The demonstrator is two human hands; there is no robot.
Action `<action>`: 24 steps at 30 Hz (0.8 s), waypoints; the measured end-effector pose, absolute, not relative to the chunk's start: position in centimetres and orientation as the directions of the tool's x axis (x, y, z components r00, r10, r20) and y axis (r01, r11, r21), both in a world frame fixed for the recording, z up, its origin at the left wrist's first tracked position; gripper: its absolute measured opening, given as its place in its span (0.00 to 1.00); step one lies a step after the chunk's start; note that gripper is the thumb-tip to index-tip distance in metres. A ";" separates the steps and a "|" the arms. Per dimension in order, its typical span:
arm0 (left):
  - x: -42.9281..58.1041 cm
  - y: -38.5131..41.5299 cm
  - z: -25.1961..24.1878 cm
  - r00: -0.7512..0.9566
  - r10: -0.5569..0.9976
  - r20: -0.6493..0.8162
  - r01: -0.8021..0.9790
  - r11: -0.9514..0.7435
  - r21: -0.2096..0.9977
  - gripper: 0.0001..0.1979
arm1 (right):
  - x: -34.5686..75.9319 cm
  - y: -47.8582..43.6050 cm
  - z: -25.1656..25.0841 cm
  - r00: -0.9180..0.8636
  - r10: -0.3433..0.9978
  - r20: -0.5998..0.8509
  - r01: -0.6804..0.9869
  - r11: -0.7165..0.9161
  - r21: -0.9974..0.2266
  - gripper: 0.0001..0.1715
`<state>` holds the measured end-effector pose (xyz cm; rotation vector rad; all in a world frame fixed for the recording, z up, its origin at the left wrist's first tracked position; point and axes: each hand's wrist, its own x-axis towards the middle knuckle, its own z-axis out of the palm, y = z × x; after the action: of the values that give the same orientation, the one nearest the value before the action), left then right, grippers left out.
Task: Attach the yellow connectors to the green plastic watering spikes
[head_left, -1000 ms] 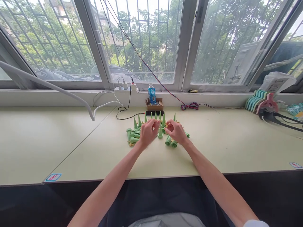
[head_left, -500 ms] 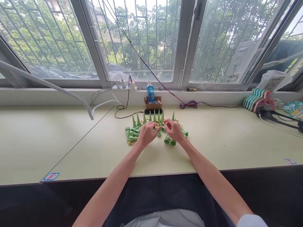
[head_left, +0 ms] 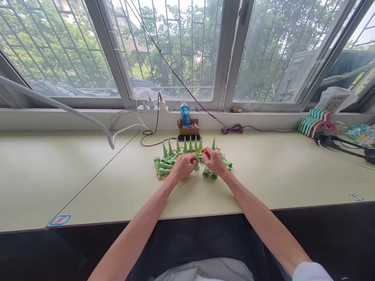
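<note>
In the middle of the table a green plant watering spike [head_left: 197, 166] stands point up, with my left hand [head_left: 184, 166] closed around its near left side. Just right of it, my right hand [head_left: 213, 159] pinches its thumb and fingers together near the tip; whatever is between them is too small to make out. Behind my hands, several green spikes [head_left: 185, 146] with small yellow valves stand upright in a row. More spikes [head_left: 164, 165] lie in a pile left of my left hand. Two spikes [head_left: 206, 172] lie with their open round ends toward me, below my right hand.
A black phone [head_left: 189, 137] lies behind the row, before a small cardboard box [head_left: 189, 131] and a blue-labelled bottle [head_left: 185, 114]. Cables [head_left: 233, 128] run along the sill. Hangers [head_left: 315, 123] and a black strap [head_left: 342, 144] are at far right.
Both hands stay at the same standing spike; the fingers shift only slightly. The whole view has moved a little, with things appearing slightly further left.
</note>
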<state>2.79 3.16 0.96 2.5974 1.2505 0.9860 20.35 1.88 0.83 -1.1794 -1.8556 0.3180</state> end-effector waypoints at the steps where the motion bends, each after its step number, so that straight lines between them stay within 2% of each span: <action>1: 2.8 3.2 1.0 0.457 0.726 0.514 0.662 -0.664 0.348 0.11 | 20.3 1.9 0.8 -0.153 0.829 0.538 0.600 0.510 -0.616 0.13; 24: 2.5 3.3 0.8 0.420 0.716 0.558 0.625 -0.674 0.394 0.11 | 20.3 2.0 0.9 -0.163 0.799 0.579 0.578 0.553 -0.600 0.13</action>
<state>2.51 3.30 0.80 2.5394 1.2050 1.0931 20.31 2.02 0.86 -1.1262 -1.8547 0.2975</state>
